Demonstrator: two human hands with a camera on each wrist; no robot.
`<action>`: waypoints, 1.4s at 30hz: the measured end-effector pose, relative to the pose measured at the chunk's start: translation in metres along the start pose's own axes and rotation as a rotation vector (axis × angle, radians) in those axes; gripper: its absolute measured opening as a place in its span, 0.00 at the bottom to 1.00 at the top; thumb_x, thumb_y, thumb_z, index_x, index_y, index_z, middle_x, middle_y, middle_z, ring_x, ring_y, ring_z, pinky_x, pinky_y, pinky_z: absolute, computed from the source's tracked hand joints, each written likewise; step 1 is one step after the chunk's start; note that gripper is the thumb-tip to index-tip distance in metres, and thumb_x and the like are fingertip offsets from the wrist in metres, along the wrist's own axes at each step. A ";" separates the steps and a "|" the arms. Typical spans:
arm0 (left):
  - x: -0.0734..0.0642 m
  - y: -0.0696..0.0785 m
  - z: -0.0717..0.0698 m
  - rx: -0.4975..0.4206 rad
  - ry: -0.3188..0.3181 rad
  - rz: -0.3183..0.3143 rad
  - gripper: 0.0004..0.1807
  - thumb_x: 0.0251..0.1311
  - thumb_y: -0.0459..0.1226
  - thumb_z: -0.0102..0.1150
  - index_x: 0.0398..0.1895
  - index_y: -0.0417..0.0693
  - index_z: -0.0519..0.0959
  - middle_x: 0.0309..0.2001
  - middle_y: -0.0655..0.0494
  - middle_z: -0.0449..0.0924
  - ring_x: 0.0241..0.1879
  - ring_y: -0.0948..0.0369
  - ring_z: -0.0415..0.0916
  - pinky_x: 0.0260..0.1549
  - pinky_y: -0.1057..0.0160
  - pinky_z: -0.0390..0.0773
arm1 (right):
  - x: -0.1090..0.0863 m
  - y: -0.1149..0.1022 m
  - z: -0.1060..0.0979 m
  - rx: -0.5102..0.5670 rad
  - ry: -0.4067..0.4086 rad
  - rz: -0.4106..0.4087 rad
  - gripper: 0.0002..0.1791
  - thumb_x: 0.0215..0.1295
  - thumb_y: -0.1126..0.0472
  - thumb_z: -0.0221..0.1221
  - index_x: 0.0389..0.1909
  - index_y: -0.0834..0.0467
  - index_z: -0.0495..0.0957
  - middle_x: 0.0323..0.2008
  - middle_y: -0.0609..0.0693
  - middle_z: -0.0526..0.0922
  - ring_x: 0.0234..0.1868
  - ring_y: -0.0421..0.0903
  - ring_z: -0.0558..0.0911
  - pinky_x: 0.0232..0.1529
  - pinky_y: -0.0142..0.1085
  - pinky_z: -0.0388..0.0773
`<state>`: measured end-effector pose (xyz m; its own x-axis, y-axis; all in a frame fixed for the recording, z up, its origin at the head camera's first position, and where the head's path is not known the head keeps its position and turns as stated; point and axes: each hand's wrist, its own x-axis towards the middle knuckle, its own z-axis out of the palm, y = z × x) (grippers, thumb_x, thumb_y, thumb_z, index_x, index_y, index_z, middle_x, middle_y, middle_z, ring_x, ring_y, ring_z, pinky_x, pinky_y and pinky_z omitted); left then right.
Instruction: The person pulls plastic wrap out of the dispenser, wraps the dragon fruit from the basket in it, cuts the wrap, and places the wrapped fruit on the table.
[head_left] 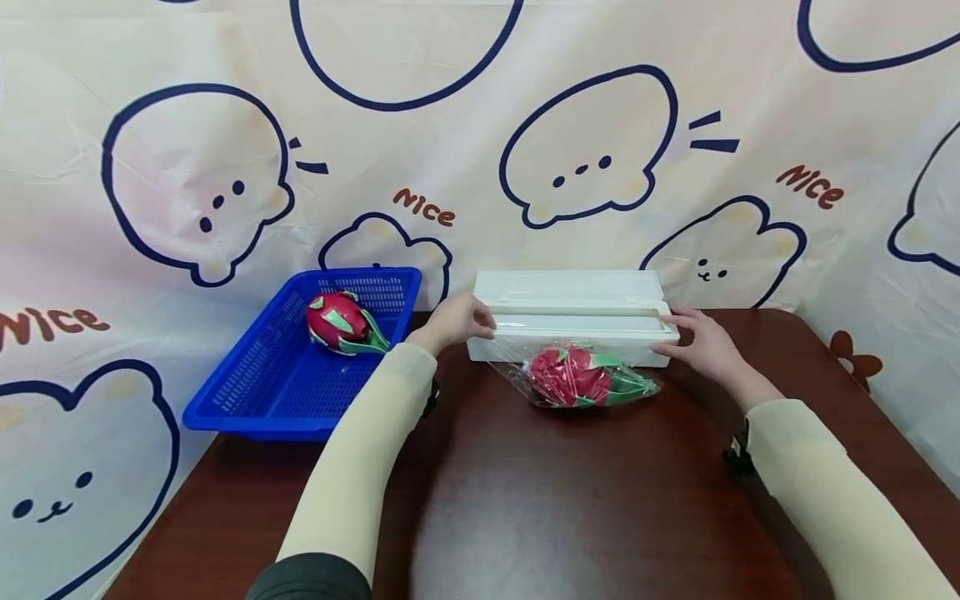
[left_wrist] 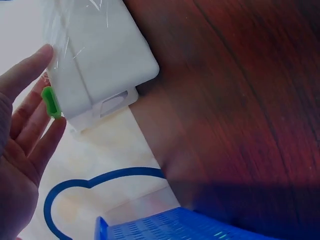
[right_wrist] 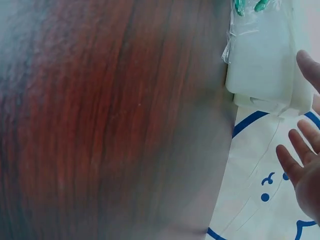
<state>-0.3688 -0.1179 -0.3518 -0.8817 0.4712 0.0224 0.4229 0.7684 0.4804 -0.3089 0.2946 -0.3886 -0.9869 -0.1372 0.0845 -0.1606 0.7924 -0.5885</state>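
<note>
The box (head_left: pixel 570 288) by the table's (head_left: pixel 585 500) far edge, with the wrapped fruit (head_left: pixel 572 377) before it, may slide if the film (head_left: pixel 517 377) is pulled, because the right hand (head_left: pixel 703 342) is wide; the left hand's (head_left: pixel 454 323) grip I cannot tell.

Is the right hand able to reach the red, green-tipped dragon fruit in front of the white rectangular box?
Probably yes: the right hand is near, with no object between; only transparent plastic film covers the dragon fruit.
</note>
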 end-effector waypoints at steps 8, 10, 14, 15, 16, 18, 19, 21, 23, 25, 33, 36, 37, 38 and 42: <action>-0.002 0.001 0.000 -0.035 -0.001 0.024 0.04 0.57 0.36 0.69 0.27 0.48 0.85 0.30 0.57 0.82 0.34 0.58 0.74 0.38 0.62 0.76 | -0.006 -0.008 -0.003 0.096 0.085 -0.066 0.21 0.60 0.53 0.68 0.46 0.65 0.84 0.61 0.64 0.73 0.61 0.62 0.68 0.55 0.53 0.71; -0.003 0.003 -0.001 -0.046 -0.014 0.039 0.03 0.57 0.35 0.68 0.27 0.47 0.85 0.30 0.57 0.82 0.36 0.58 0.73 0.39 0.62 0.75 | -0.007 -0.010 -0.003 0.112 0.086 -0.075 0.16 0.60 0.54 0.68 0.41 0.64 0.86 0.57 0.63 0.77 0.58 0.60 0.71 0.49 0.44 0.73; -0.006 0.008 -0.003 -0.054 -0.036 0.074 0.03 0.57 0.34 0.68 0.27 0.46 0.85 0.32 0.57 0.82 0.39 0.58 0.73 0.42 0.62 0.74 | -0.008 -0.011 -0.005 0.110 0.062 -0.083 0.14 0.61 0.55 0.67 0.38 0.63 0.87 0.53 0.63 0.79 0.56 0.58 0.73 0.43 0.32 0.72; -0.007 0.010 -0.003 -0.053 -0.038 0.080 0.04 0.57 0.35 0.68 0.27 0.46 0.84 0.32 0.57 0.83 0.40 0.58 0.74 0.42 0.62 0.73 | -0.009 -0.011 -0.005 0.112 0.050 -0.080 0.14 0.61 0.55 0.67 0.38 0.64 0.87 0.53 0.63 0.79 0.56 0.59 0.72 0.43 0.31 0.72; -0.009 0.012 -0.004 -0.051 -0.041 0.087 0.04 0.57 0.35 0.68 0.27 0.46 0.84 0.32 0.57 0.83 0.40 0.58 0.74 0.42 0.62 0.73 | -0.009 -0.011 -0.006 0.111 0.037 -0.078 0.14 0.62 0.55 0.67 0.39 0.64 0.86 0.53 0.63 0.79 0.55 0.58 0.73 0.43 0.31 0.73; -0.011 0.017 -0.003 -0.060 -0.056 0.097 0.04 0.58 0.34 0.66 0.27 0.45 0.83 0.33 0.56 0.83 0.40 0.58 0.75 0.41 0.63 0.73 | -0.011 -0.012 -0.007 0.109 0.009 -0.074 0.15 0.63 0.55 0.66 0.40 0.63 0.86 0.53 0.62 0.79 0.53 0.58 0.73 0.41 0.31 0.74; -0.013 0.019 -0.003 -0.068 -0.066 0.098 0.04 0.59 0.34 0.65 0.27 0.45 0.83 0.33 0.56 0.83 0.40 0.58 0.74 0.41 0.63 0.73 | -0.011 -0.012 -0.008 0.109 -0.005 -0.075 0.14 0.63 0.55 0.65 0.40 0.63 0.86 0.53 0.62 0.79 0.52 0.57 0.73 0.41 0.30 0.74; -0.016 0.024 -0.002 -0.098 -0.085 0.094 0.04 0.60 0.33 0.63 0.29 0.45 0.81 0.33 0.56 0.82 0.38 0.58 0.74 0.39 0.63 0.72 | -0.013 -0.013 -0.009 0.114 -0.026 -0.088 0.14 0.64 0.56 0.65 0.40 0.63 0.86 0.51 0.62 0.80 0.51 0.57 0.74 0.41 0.30 0.74; -0.019 0.027 0.000 -0.133 -0.101 0.092 0.03 0.62 0.33 0.62 0.31 0.44 0.79 0.33 0.54 0.81 0.37 0.58 0.73 0.39 0.63 0.73 | -0.015 -0.014 -0.009 0.114 -0.042 -0.099 0.12 0.64 0.57 0.65 0.40 0.63 0.86 0.48 0.61 0.82 0.48 0.55 0.75 0.40 0.30 0.74; -0.023 0.030 0.003 -0.160 -0.108 0.090 0.03 0.63 0.32 0.61 0.32 0.44 0.78 0.34 0.54 0.80 0.37 0.59 0.75 0.39 0.63 0.75 | -0.017 -0.015 -0.010 0.112 -0.048 -0.108 0.12 0.64 0.58 0.65 0.40 0.63 0.86 0.45 0.59 0.84 0.45 0.53 0.75 0.38 0.31 0.73; -0.031 0.033 0.012 -0.288 -0.051 0.076 0.03 0.64 0.32 0.61 0.33 0.42 0.78 0.32 0.51 0.82 0.33 0.58 0.81 0.34 0.63 0.78 | -0.022 -0.029 -0.008 0.167 -0.054 -0.094 0.14 0.66 0.58 0.63 0.41 0.66 0.84 0.35 0.56 0.86 0.37 0.50 0.79 0.36 0.35 0.76; -0.033 0.033 0.015 -0.388 -0.006 0.034 0.03 0.63 0.32 0.62 0.34 0.40 0.80 0.31 0.51 0.82 0.31 0.59 0.81 0.32 0.64 0.79 | -0.024 -0.037 -0.005 0.223 -0.062 -0.055 0.15 0.67 0.57 0.62 0.43 0.67 0.82 0.35 0.56 0.85 0.39 0.55 0.82 0.41 0.42 0.80; -0.033 0.034 0.017 -0.424 0.007 0.019 0.03 0.63 0.32 0.62 0.34 0.39 0.80 0.30 0.51 0.82 0.31 0.59 0.80 0.31 0.64 0.80 | -0.024 -0.039 -0.004 0.240 -0.063 -0.040 0.16 0.67 0.57 0.61 0.44 0.68 0.82 0.35 0.56 0.85 0.40 0.56 0.82 0.42 0.44 0.80; -0.034 0.035 0.019 -0.456 0.017 0.007 0.03 0.63 0.32 0.62 0.34 0.39 0.81 0.30 0.51 0.82 0.31 0.59 0.80 0.31 0.64 0.81 | -0.024 -0.041 -0.003 0.259 -0.063 -0.023 0.17 0.67 0.57 0.61 0.44 0.68 0.81 0.36 0.56 0.85 0.40 0.57 0.82 0.43 0.45 0.80; -0.037 0.044 0.028 -0.596 0.042 -0.017 0.05 0.63 0.32 0.63 0.36 0.36 0.81 0.31 0.49 0.82 0.32 0.60 0.80 0.32 0.61 0.82 | -0.025 -0.051 0.005 0.347 -0.047 0.015 0.18 0.67 0.57 0.61 0.46 0.70 0.80 0.36 0.57 0.85 0.38 0.51 0.84 0.42 0.40 0.81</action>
<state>-0.3119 -0.0897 -0.3565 -0.9001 0.4339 0.0393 0.2289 0.3943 0.8900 -0.2761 0.2545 -0.3652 -0.9862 -0.1601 0.0414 -0.1234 0.5461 -0.8285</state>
